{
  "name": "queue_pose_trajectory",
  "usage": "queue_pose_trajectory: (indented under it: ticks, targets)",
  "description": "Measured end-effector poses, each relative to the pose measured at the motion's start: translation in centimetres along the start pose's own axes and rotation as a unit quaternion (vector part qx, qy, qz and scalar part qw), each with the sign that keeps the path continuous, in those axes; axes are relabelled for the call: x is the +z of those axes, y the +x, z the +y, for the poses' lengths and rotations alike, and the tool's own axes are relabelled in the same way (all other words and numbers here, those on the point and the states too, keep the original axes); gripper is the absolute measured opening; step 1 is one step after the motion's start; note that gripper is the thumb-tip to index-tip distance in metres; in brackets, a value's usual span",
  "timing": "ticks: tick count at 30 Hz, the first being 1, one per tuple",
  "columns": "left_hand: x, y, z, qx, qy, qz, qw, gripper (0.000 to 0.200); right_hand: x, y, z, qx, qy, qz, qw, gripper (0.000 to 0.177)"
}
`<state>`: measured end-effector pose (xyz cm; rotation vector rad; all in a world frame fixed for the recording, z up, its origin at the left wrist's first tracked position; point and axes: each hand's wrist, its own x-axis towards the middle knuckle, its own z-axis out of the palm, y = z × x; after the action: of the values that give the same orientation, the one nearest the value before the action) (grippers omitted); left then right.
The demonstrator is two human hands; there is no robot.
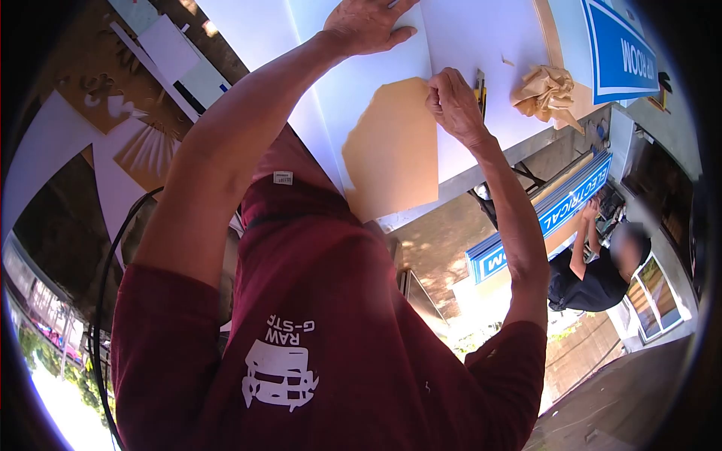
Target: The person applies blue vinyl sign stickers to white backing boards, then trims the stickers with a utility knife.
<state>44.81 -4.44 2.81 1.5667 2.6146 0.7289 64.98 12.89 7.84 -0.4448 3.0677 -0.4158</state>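
My left hand (pixel 370 26) lies flat on a large white sheet (pixel 481 37) on the table, with its fingers stretched out and the thumb apart. My right hand (pixel 456 107) is closed in a pinch at the upper right corner of a piece of brown paper (pixel 395 150). This paper has a ragged left edge and lies over the white sheet, reaching the table's near edge. What exactly is between the right fingertips is hidden. Just right of that hand rests a yellow utility knife (pixel 480 90).
Crumpled brown paper (pixel 545 94) sits to the right, near a blue sign (pixel 623 52). Beyond the right arm, a co-worker (pixel 594 270) reaches toward stacked blue signs (pixel 556 214). Cut scraps (pixel 147 154) lie at left, and a black cable (pixel 98 323) hangs there.
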Motion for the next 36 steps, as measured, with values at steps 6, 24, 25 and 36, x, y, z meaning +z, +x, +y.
queue_pose_trajectory:
  ticks: [6,24,25,36]
  targets:
    - [0.0,-0.1,0.0,0.0,0.013,-0.007,1.0,0.072,-0.4,0.4,-3.4,0.153,0.153,0.112,0.97,0.025]
    - [-0.5,0.3,0.0,-0.015,0.023,-0.039,0.999,0.076,-0.1,-3.4,-9.1,0.154,0.191,0.116,0.962,0.027]
    - [-0.5,0.4,-0.1,-0.014,0.022,-0.038,0.999,0.076,-0.2,-3.6,-9.3,0.15,0.193,0.112,0.963,0.027]
    - [-0.3,0.0,-0.1,0.004,0.017,0.0,1.0,0.071,-0.8,-4.5,-10.8,0.134,0.091,0.117,0.98,0.029]
